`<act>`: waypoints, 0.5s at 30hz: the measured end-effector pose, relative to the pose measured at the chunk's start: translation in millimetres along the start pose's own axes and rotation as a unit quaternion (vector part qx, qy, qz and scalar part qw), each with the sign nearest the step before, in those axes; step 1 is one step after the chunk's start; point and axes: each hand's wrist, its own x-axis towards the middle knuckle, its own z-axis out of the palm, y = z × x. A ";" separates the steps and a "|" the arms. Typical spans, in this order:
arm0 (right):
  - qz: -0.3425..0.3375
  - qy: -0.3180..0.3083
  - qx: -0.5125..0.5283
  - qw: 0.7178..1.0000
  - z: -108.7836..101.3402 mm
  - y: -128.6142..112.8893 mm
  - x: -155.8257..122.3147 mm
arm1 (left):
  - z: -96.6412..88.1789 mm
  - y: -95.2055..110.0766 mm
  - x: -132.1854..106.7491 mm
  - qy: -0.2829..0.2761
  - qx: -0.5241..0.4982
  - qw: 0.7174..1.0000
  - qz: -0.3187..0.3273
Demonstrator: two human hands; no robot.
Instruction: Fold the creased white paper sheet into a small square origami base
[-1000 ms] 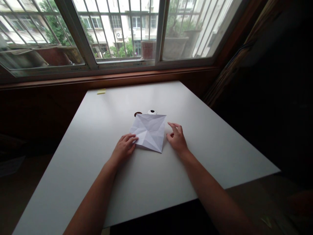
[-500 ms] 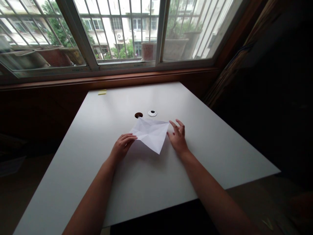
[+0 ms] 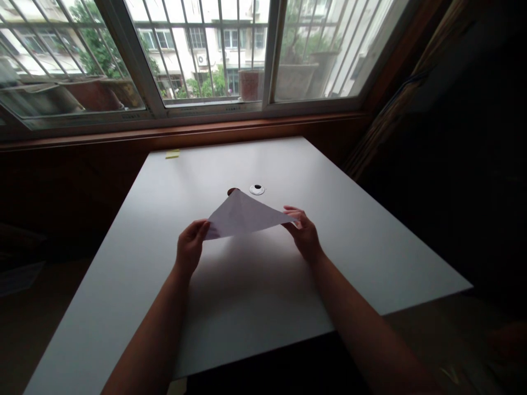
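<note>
A sheet of white paper is held up over the table between my two hands. From here it looks like a shaded triangle, its peak pointing toward the window. My left hand pinches the left end of the sheet with thumb and fingers. At the opposite end, my right hand grips the right corner, its fingers partly behind the paper. Whether the sheet is folded over or only tilted I cannot tell.
The white table reaches to a barred window. Behind the paper's peak is a round hole, partly covered. Beside it lies a white ring-shaped cover. A yellow sticky note is at the far left edge.
The paper was spread open with a corner pointing toward me; now it is raised and shows a triangular face. My right hand has closed on its corner, and my left hand moved slightly left.
</note>
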 end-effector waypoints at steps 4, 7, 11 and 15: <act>0.088 0.024 0.120 0.989 5.5 -4.7 -2.4 | 1.2 -1.3 6.2 0.035 -0.114 0.993 -0.025; 0.123 0.046 0.188 0.973 9.1 -7.4 -2.9 | 3.7 0.7 7.5 0.029 -0.162 0.986 -0.028; 0.138 0.064 0.229 0.962 13.0 -9.1 -3.1 | 9.5 4.9 3.3 0.010 -0.174 0.985 0.000; 0.184 0.065 0.208 0.959 14.2 -1.8 -1.6 | 17.3 3.9 0.5 -0.022 -0.144 0.989 0.005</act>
